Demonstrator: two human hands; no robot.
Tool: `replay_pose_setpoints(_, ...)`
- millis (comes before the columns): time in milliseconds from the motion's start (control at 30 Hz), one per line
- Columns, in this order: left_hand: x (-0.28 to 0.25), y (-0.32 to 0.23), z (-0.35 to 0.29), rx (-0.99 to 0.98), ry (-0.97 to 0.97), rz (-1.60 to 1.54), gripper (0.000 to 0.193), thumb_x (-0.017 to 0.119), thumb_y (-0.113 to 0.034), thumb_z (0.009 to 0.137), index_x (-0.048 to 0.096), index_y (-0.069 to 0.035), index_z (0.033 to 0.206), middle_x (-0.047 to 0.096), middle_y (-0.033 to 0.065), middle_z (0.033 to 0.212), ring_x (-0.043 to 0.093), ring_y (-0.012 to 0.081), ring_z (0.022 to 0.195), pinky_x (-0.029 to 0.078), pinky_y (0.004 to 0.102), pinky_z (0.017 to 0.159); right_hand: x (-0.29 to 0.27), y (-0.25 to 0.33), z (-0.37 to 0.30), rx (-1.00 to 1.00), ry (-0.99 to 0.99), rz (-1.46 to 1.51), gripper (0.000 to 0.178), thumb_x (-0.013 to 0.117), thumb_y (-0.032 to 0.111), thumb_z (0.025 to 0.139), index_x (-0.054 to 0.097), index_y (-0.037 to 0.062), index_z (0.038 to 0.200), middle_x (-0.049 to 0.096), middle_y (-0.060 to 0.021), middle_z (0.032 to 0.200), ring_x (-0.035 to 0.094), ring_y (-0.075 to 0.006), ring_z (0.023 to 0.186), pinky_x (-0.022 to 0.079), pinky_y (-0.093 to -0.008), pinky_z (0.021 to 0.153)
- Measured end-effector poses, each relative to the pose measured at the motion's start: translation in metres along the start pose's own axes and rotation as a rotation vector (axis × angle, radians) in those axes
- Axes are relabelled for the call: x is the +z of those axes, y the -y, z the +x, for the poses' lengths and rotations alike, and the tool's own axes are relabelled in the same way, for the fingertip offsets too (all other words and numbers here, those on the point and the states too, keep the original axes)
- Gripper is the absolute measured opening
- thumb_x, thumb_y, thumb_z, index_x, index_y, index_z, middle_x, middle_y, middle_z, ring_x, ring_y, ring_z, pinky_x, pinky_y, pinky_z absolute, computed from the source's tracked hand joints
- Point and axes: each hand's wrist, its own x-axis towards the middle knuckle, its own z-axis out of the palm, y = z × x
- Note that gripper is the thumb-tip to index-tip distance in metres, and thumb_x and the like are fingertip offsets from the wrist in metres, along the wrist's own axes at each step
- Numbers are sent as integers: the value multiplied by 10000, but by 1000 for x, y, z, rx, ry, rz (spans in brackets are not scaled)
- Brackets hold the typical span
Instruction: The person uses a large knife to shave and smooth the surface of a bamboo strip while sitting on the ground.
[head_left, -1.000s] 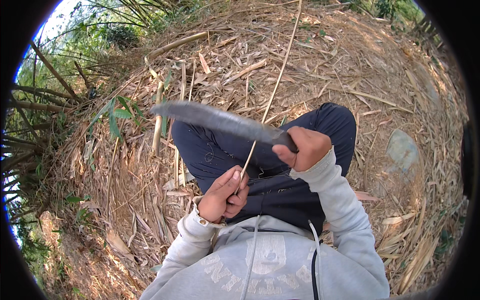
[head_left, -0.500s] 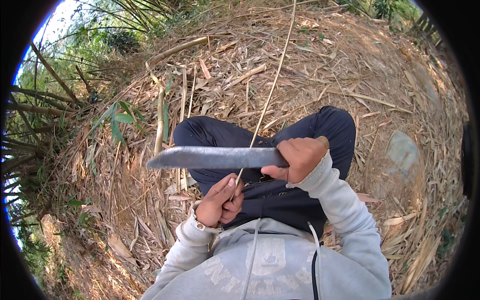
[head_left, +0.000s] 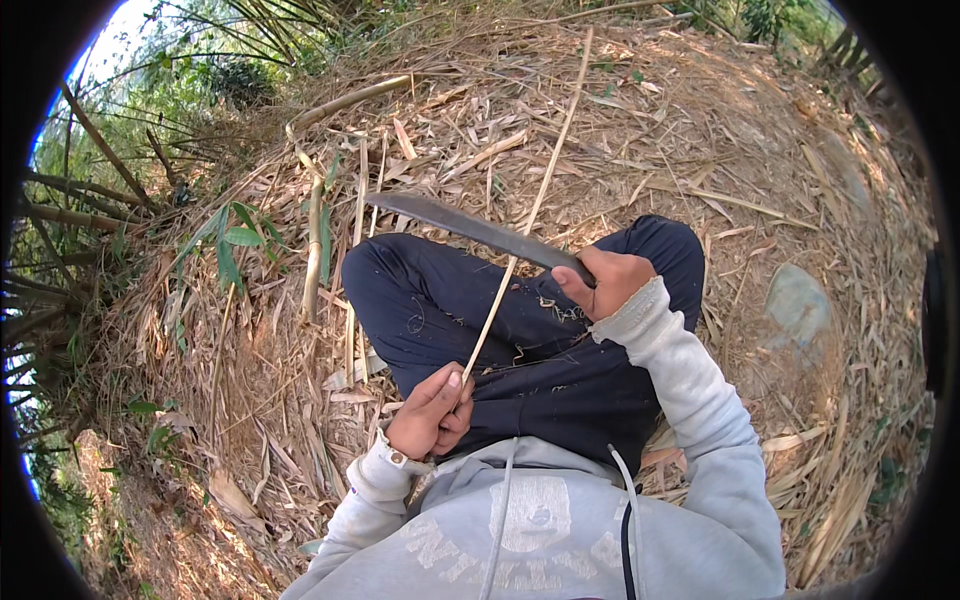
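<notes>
My left hand (head_left: 436,409) is closed on the near end of a long, thin bamboo strip (head_left: 546,180), pinched between thumb and fingers in front of my lap. The strip slants away over my crossed legs (head_left: 430,290) to the ground beyond. In my right hand (head_left: 612,281) is a machete (head_left: 470,227), its handle mostly hidden in the fist. The dark blade points to the far left and crosses over the strip; I cannot tell whether they touch. Small pale shavings (head_left: 560,308) lie on the dark trousers.
Dry bamboo leaves and stalks (head_left: 480,130) litter the ground around me. A thicker bamboo piece (head_left: 316,240) lies beside my left knee, near some green leaves (head_left: 243,236). To the right, a grey stone (head_left: 798,302) sits in the soil. Bamboo stems (head_left: 90,215) stand at the far left.
The machete has moved away from me along the strip, its tip swinging farther out and its blade tilting. My left hand keeps its hold, slightly lower and to the left.
</notes>
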Motion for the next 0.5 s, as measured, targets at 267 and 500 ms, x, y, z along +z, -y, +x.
replay_pose_setpoints(267, -7, 3, -10, -43, 51, -72, 310, 346, -367, 1096, 407, -122, 916, 295, -48, 610, 189, 30, 450, 137, 223, 374, -5, -13, 5, 58, -6, 34, 563, 576, 528, 957, 546, 29, 697, 532, -159, 568, 589, -368, 529, 452, -416, 476)
replay_pose_setpoints(500, -7, 6, -14, -12, 57, -100, 300, 342, -348, 1097, 416, -114, 925, 291, -47, 597, 181, 30, 446, 132, 227, 383, -2, 8, -2, -48, 11, 15, 581, 599, 584, 919, 580, 55, 680, 583, -143, 574, 616, -351, 529, 475, -426, 487)
